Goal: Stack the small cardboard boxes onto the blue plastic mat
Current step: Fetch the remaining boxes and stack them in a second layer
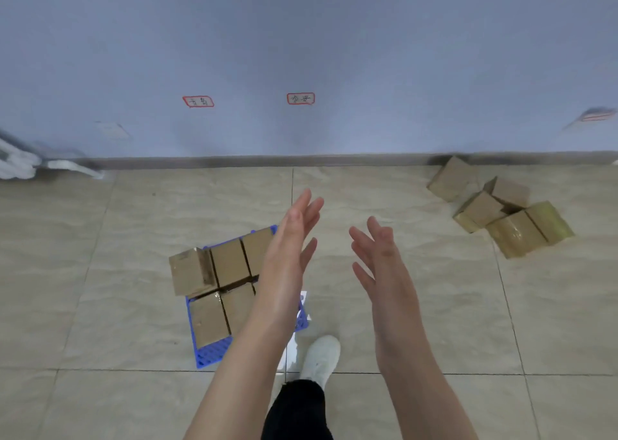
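1. A tiled floor (133, 306) is shown, bounded by a pale blue wall (368, 55).
2. The blue mat (214, 352) lies left of centre, covered by a flat layer of boxes (230, 262); a tilted box (189, 271) sits askew at its far left corner.
3. The left hand (287, 249) and right hand (381, 259) are held empty, fingers straight.
4. The loose boxes (515, 235) are heaped well apart, by the wall at the right.
5. The next box is best gripped on opposite sides and set square; the tilted box should probably be straightened first.

bare forearms (414, 356), white shoe (320, 356), black trousers (296, 409)
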